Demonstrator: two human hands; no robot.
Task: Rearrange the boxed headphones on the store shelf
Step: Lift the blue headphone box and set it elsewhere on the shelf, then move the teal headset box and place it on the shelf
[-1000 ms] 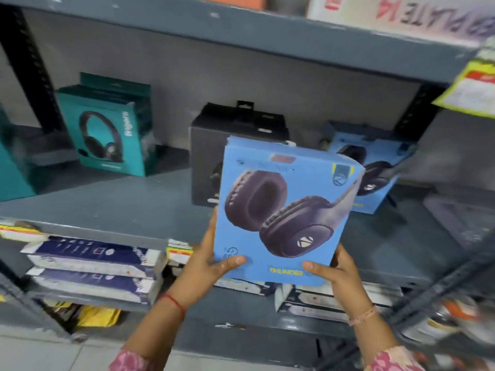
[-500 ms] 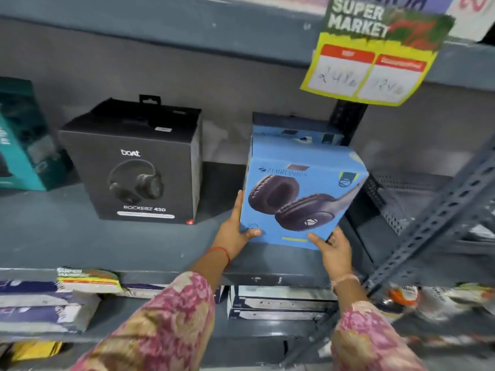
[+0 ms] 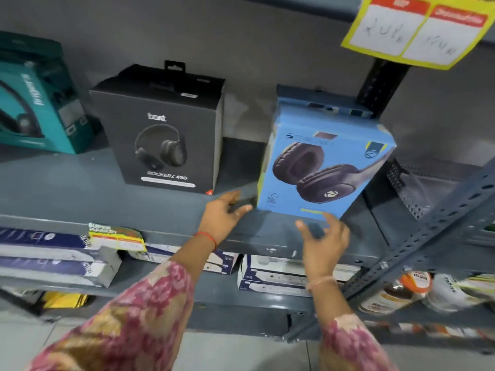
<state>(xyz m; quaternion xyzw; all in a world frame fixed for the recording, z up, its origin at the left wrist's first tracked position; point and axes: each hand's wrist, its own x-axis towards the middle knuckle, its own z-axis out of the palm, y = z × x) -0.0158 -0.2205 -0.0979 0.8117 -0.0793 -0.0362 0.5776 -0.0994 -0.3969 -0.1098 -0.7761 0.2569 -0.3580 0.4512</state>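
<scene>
A light blue headphone box [image 3: 321, 162] stands upright on the grey shelf [image 3: 67, 194], right of centre, with a second blue box [image 3: 321, 103] directly behind it. Left of it stands a black boat Rockerz box [image 3: 166, 129], and a teal headphone box [image 3: 34, 97] stands at the far left. My left hand [image 3: 223, 212] is just off the blue box's lower left corner, fingers spread, holding nothing. Just below the blue box's bottom edge, my right hand [image 3: 324, 241] hovers with its fingers apart and empty.
A yellow price sign [image 3: 412, 30] hangs from the shelf above at the top right. A perforated metal upright [image 3: 428, 236] slants across the right. Flat white and blue boxes [image 3: 270, 277] lie on the lower shelf, with a small price tag [image 3: 115, 236] on the shelf's front edge.
Both hands carried the blue box onto the shelf in front of the other blue box, then let go of it and drew back slightly. The view has moved closer.
</scene>
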